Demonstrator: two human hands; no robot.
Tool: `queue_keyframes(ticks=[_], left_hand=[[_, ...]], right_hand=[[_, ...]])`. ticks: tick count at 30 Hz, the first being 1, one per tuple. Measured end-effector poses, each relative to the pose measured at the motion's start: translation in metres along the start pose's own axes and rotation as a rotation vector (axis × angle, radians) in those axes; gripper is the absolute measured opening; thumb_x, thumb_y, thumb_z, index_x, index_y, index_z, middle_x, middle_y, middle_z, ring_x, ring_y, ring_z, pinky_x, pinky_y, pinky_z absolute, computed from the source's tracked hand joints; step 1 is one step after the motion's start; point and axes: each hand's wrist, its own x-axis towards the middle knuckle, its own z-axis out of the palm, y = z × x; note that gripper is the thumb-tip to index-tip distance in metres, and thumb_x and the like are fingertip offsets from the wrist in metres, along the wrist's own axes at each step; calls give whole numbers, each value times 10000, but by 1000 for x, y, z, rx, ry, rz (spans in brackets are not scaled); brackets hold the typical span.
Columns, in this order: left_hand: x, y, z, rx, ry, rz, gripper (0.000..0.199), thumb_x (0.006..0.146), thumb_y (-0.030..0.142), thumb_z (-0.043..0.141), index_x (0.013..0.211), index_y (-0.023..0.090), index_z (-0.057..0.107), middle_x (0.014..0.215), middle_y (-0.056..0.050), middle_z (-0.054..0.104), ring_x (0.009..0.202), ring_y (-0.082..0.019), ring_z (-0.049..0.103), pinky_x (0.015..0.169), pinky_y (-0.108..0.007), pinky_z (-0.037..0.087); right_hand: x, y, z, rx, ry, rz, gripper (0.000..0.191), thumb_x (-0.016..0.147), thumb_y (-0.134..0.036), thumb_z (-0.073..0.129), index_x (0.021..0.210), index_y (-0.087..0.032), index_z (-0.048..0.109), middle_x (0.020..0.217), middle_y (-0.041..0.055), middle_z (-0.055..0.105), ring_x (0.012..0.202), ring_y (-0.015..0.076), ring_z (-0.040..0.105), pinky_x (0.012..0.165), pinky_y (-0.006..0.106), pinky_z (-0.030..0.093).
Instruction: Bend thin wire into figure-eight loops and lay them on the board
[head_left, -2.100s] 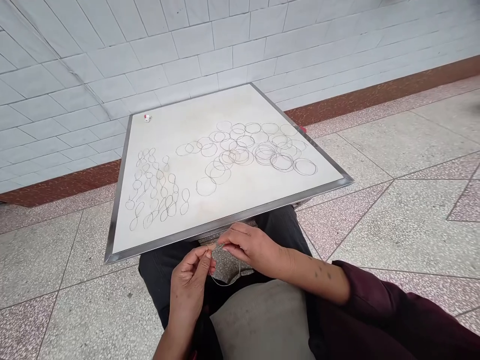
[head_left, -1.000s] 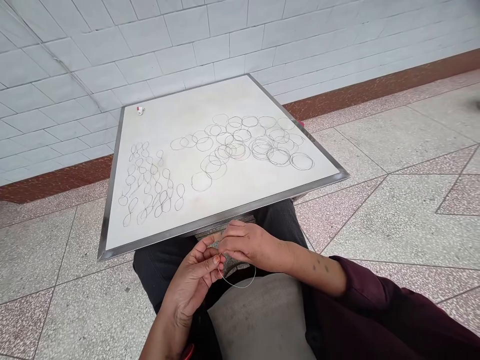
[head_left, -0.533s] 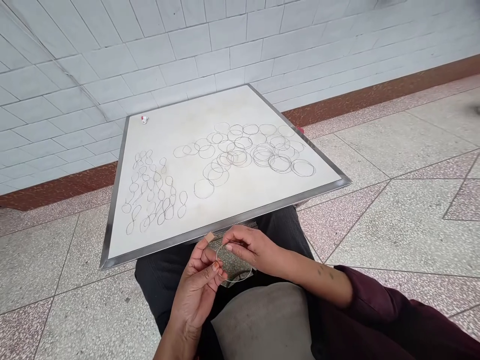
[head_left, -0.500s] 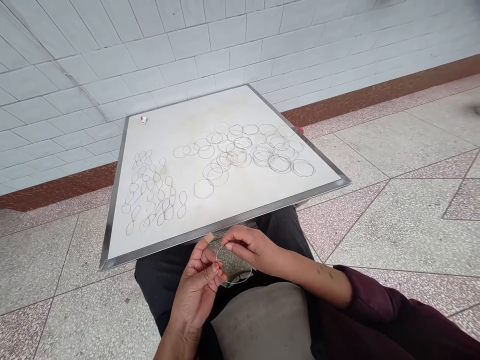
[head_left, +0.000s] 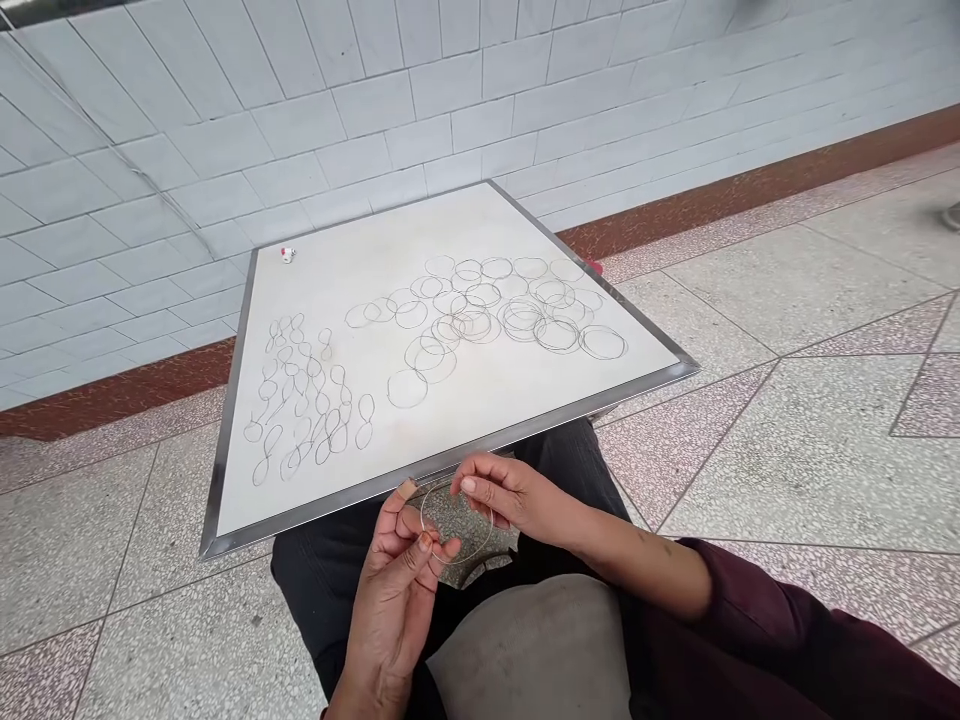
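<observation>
one thin wire ring (head_left: 457,561) is held over the lap, just nearer than the near edge of the board. it is pinched at its left side between the thumb and fingers of the left hand (head_left: 397,590), and a tan plaster (head_left: 407,489) is worn on one fingertip. the right hand (head_left: 510,497) has just been drawn back to the right, so the hands are now apart, with the whole loop left open to view. whether the right fingertips (head_left: 469,485) touch its rim cannot be told. the ring is seen almost face-on and is nearly round, so no clear long axis is shown, and no free end can be made out. beyond it, on a white metal-edged board (head_left: 450,462) above dark trousers (head_left: 322,580), wire rings (head_left: 556,335) are laid out to the far right and figure-eight wire loops (head_left: 300,400) to the left.
</observation>
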Motion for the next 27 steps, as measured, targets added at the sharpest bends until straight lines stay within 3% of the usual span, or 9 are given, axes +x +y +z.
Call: queue_keyframes(ticks=[5, 17, 22, 24, 27], left_hand=[[-1, 2, -1, -51, 15, 55, 609, 648, 78, 846, 1201, 254, 661, 797, 44, 549, 696, -62, 558, 603, -131, 513], [-1, 6, 0, 36, 8, 36, 569, 642, 104, 859, 1170, 220, 680, 733, 46, 579, 640, -70, 580, 587, -152, 535], [0, 6, -1, 0, 113, 63, 593, 600, 116, 888, 1150, 213, 685, 732, 52, 586, 706, -88, 621, 638, -178, 573], [-1, 7, -2, 12, 146, 88, 602, 595, 130, 894, 1151, 216, 682, 731, 50, 598, 719, -102, 632, 647, -200, 585], [-3, 8, -3, 53, 185, 140, 607, 600, 151, 894, 1161, 219, 671, 726, 45, 618, 712, -110, 630, 626, -203, 582]], right_hand=[[-2, 3, 4, 229, -88, 81, 390, 923, -549, 558, 945, -164, 613, 685, -49, 490, 518, 53, 413, 475, 174, 320], [3, 4, 5, 703, -162, 214, 323, 849, -443, 723, 912, -127, 710, 643, -48, 418, 548, 50, 274, 459, 177, 180], [1, 12, 2, 799, -315, 165, 420, 769, -343, 825, 1119, -150, 698, 792, -9, 561, 701, 60, 509, 597, 147, 401], [0, 18, 3, 816, -373, 143, 448, 728, -265, 859, 1132, -161, 696, 872, 12, 621, 781, 75, 585, 665, 157, 460], [1, 28, 8, 874, -353, 127, 390, 743, -274, 851, 1081, -145, 706, 920, 32, 666, 822, 79, 643, 740, 172, 507]])
